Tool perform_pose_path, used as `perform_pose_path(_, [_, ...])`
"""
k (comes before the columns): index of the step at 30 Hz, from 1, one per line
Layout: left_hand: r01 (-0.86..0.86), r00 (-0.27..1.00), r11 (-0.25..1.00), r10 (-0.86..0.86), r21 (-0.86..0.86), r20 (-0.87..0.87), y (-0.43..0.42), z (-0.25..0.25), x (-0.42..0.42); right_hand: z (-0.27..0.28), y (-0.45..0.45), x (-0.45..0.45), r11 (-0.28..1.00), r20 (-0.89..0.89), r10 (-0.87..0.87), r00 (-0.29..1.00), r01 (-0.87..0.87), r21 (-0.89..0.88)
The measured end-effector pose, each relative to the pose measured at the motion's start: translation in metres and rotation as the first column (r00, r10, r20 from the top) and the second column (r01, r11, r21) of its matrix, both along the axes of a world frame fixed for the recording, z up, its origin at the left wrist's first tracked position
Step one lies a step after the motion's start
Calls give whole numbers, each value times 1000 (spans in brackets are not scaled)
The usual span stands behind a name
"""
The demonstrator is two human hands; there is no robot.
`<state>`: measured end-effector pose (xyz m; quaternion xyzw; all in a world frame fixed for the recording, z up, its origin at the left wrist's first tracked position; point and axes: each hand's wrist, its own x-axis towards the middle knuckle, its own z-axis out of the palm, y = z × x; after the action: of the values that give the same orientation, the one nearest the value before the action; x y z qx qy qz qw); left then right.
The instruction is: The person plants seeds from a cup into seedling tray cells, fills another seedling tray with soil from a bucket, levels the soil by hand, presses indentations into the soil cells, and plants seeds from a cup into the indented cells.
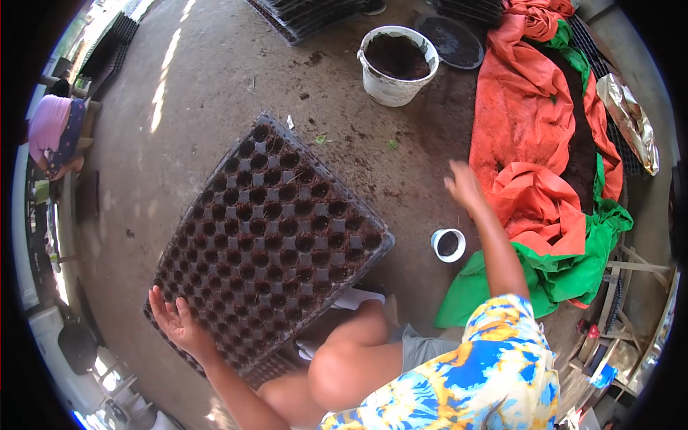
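A black seedling tray (269, 229) with rows of soil-lined cells lies slantwise in front of my knees, a round hollow in most cells. At the tray's left corner is my left hand (178, 326), fingers apart and holding nothing; whether the palm touches the rim is hard to see. To the right of the tray, my right hand (464, 188) is over the floor beside the red cloth (527, 122). Its fingers are slightly blurred, and anything in them cannot be made out. Below it stands a small white cup (448, 246) with dark contents.
A white bucket (398, 89) of dark soil stands beyond the tray, with a round dark lid (451, 43) beside it. Stacked black trays (308, 18) are at the top. Green cloth (545, 276) edges the red one. Another person (61, 132) is at far left.
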<state>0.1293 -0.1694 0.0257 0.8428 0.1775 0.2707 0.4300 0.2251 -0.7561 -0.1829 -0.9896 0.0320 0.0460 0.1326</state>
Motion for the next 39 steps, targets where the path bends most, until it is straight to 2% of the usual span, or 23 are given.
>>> perform_pose_path(2, [-11, 1000, 1000, 11, -1, -4, 3, -1, 0, 28, 37, 94, 995, 420, 97, 902, -77, -64])
perform_pose_path(3, [-17, 1000, 1000, 17, 1, -11, 5, -2, -1, 33, 52, 136, 991, 507, 107, 855, -50, -123])
perform_pose_path(4, [-23, 1000, 1000, 23, 3, -17, 6, -2, -2, 36, 62, 167, 965, 464, 130, 876, -4, -263])
perform_pose_path(5, [-20, 999, 1000, 20, 25, -28, 7, 0, -3, 18, 64, 198, 914, 561, 178, 808, 76, -399])
perform_pose_path(8, [-19, 996, 996, 25, 84, -80, 0, 12, -11, 33, 77, 236, 905, 134, 54, 989, 8, -425])
perform_pose_path(9, [-23, 994, 994, 33, 103, -100, -3, 21, -15, 24, 77, 233, 920, 341, 127, 931, 18, -391])
perform_pose_path(12, [-20, 996, 993, 31, 119, -88, -2, 34, -25, 28, 80, 206, 881, 208, 363, 909, -261, -394])
perform_pose_path(14, [-16, 997, 995, 23, 98, -72, -3, 32, -30, 17, 85, 166, 886, 319, 419, 850, -306, -348])
perform_pose_path(16, [-12, 997, 997, 17, 76, -73, -4, 26, -31, 12, 89, 128, 876, 364, 453, 814, -330, -352])
perform_pose_path(19, [54, 994, 994, -44, 97, -97, -8, 23, -24, 6, 96, 96, 843, 315, 506, 803, -383, -378])
perform_pose_path(23, [68, 994, 995, -61, 71, -96, -10, 21, -18, 16, 100, 129, 898, 400, 423, 813, -316, -307])
perform_pose_path(24, [73, 993, 995, -66, 72, -102, -10, 18, -18, 17, 98, 139, 913, 372, 393, 841, -308, -269])
perform_pose_path(26, [69, 993, 995, -61, 72, -103, -5, 16, -13, 37, 105, 141, 918, 166, 363, 917, -322, -230])
perform_pose_path(28, [42, 993, 997, -35, 61, -110, -2, 14, -12, 73, 111, 150, 936, -237, 287, 928, -324, -138])
perform_pose_path(29, [25, 994, 998, -17, 65, -112, 0, 13, -11, 70, 102, 162, 962, -71, 239, 968, -226, 154])
perform_pose_path(30, [21, 993, 998, -13, 63, -115, 1, 12, -11, 65, 91, 185, 961, -41, 154, 987, -140, 240])
perform_pose_path(32, [11, 992, 998, -3, 66, -125, 5, 12, -14, 48, 78, 216, 988, -121, -3, 993, 21, 150])
perform_pose_path(34, [-3, 991, 998, 11, 64, -136, 7, 10, -19, -2, 73, 237, 952, -274, -116, 955, 185, 242])
perform_pose_path(35, [-9, 990, 998, 17, 61, -137, 7, 8, -20, -2, 81, 240, 923, -348, -165, 923, 269, 275])
perform_pose_path(36, [-17, 991, 998, 24, 59, -131, 7, 7, -20, -6, 93, 241, 917, -471, -202, 859, 334, 216])
perform_pose_path(39, [-45, 990, 997, 53, 65, -133, 8, 12, -25, -16, 96, 242, 951, -511, -116, 852, 244, 189])
